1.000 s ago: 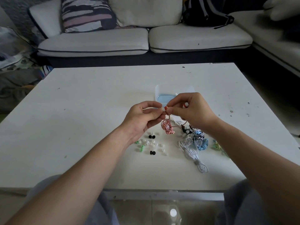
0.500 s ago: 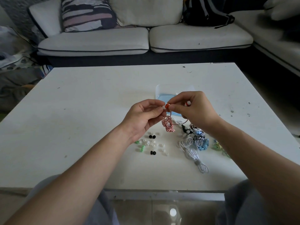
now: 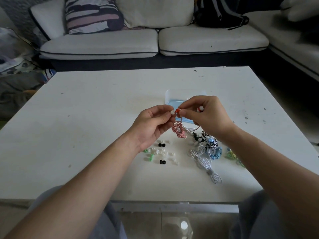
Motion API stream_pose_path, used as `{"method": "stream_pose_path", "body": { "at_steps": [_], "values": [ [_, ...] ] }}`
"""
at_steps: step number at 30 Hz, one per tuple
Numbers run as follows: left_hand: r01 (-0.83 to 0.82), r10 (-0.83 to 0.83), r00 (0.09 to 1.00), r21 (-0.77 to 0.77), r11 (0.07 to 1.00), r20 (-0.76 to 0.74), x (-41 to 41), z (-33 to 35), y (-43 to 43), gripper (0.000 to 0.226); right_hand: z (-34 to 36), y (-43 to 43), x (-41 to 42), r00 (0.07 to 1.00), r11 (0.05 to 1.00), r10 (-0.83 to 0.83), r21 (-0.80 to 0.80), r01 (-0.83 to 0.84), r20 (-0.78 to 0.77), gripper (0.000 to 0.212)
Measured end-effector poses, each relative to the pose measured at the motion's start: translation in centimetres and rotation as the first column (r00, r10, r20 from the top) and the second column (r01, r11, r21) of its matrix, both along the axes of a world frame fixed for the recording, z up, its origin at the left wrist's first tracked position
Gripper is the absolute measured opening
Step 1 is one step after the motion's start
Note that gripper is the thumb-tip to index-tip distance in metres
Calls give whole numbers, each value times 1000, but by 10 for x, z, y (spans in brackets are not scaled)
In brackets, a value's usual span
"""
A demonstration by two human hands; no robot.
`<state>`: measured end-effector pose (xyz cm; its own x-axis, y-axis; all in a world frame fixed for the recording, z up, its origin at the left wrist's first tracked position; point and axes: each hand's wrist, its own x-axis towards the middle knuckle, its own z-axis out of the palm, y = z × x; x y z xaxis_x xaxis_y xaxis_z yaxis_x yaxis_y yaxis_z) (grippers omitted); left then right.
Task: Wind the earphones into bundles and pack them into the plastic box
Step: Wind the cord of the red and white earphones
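Observation:
Both hands meet above the table's middle. My right hand (image 3: 205, 114) pinches the red earbud (image 3: 177, 110) of the pink earphones, whose tangled cable (image 3: 178, 130) hangs below; a second red-and-white bud (image 3: 200, 109) pokes out between its fingers. My left hand (image 3: 152, 124) pinches a small white ear tip (image 3: 172, 112) against that bud. Behind the hands lies the clear plastic box (image 3: 170, 96) with a blue bottom. A heap of other earphones (image 3: 209, 149), white, black-striped and blue, sits on the table under my right wrist.
Loose ear tips (image 3: 159, 153), white, green and black, are scattered on the white table (image 3: 86, 118) below my left hand. Green-yellow earphones (image 3: 232, 155) lie by my right forearm. A white sofa (image 3: 155, 40) with a striped cushion and a black backpack (image 3: 221, 12) stands behind.
Both hands rose slightly together with the pink earphones; the tangled cable lifted a little. The pinch on bud and ear tip stays the same.

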<state>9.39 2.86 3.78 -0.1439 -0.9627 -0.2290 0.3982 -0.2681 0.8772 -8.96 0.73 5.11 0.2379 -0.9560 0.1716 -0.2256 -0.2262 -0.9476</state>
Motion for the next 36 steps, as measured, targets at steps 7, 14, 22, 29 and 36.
{"method": "stream_pose_path", "body": {
  "at_steps": [7, 14, 22, 29, 36],
  "values": [
    [3, -3, 1000, 16, 1000, 3, 2, 3, -1, 14, -1, 1, 2, 1000, 999, -13, -36, 12, -17, 10],
    [-9, 9, 1000, 0, 1000, 5, 1, 2, -1, 15, 1, 1, 1, 1000, 999, -10, -39, 9, -20, 6],
    [-9, 9, 1000, -8, 1000, 27, 1, 3, -1, 14, 3, 3, 1, 999, 998, -9, -57, 6, -38, 7],
    [-14, 14, 999, -19, 1000, 42, 2, 3, 0, 15, 2, 3, 2, 997, 998, -27, -57, 23, -75, 3],
    [-10, 14, 994, -36, 999, 106, 3, 4, 1, 18, 5, 3, 0, 997, 1000, 6, -18, -8, -73, 7]
  ]
}}
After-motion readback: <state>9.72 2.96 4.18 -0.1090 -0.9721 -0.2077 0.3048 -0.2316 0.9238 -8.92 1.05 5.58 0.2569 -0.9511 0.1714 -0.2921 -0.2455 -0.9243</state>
